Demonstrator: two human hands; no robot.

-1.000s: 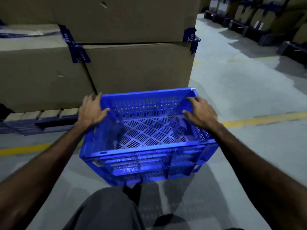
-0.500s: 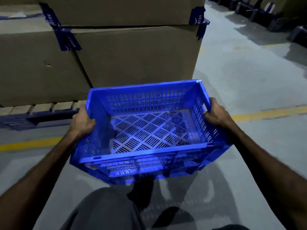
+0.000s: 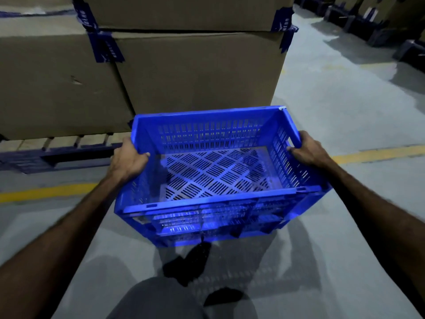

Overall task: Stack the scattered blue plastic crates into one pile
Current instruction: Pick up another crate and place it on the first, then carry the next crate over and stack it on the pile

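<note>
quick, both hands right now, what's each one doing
Left hand: closed on the left rim of the blue crate.
Right hand: closed on the crate's right side at the handle slot.

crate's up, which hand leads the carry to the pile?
Neither: the left hand and right hand grip opposite end rims of the blue crate. No pile is in view.

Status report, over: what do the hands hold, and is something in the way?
Left hand and right hand grip blue crate by its short sides. Crate empty, off the floor. Cardboard boxes right ahead; no pile in view.
</note>
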